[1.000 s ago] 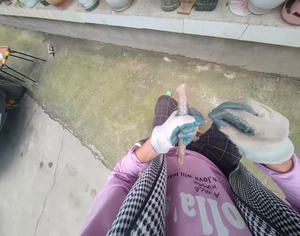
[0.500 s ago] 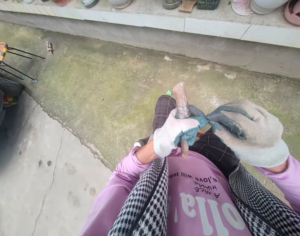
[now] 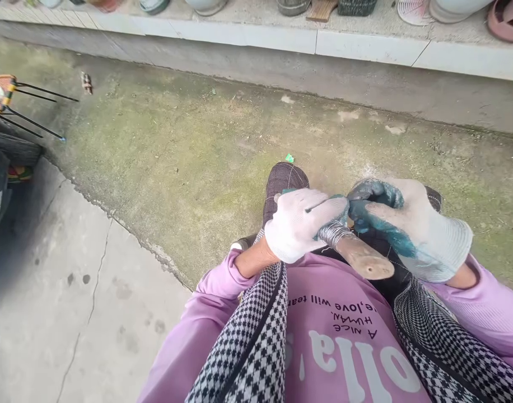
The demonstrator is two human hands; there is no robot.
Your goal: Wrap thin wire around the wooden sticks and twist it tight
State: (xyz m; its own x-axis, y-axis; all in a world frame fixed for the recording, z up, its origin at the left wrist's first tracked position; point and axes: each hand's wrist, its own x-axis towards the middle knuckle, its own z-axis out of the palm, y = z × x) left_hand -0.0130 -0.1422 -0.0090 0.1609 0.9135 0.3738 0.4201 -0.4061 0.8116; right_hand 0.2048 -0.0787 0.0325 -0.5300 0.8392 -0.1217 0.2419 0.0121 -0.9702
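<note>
My left hand [image 3: 301, 223], in a white glove with a teal palm, is closed round a short wooden stick [image 3: 361, 258]. A band of thin silver wire [image 3: 332, 232] is wound round the stick just past my fingers. The stick's cut end points back toward my chest. My right hand [image 3: 411, 226], gloved the same way, is curled close against the stick's far side, with its fingertips pinched near the wire. What those fingertips hold is too small to make out. Both hands rest above my checked trousers [image 3: 284, 182].
Mossy concrete ground [image 3: 176, 162] spreads in front, with a cracked paler slab [image 3: 71, 302] at the left. A raised ledge [image 3: 281, 39] with pots and baskets runs along the top. Thin dark rods on an orange holder [image 3: 0, 92] lie at far left beside a dark object.
My left hand has tipped the stick from upright to lying with its end toward me. My right hand has come in from the right and closed against the wire wrap.
</note>
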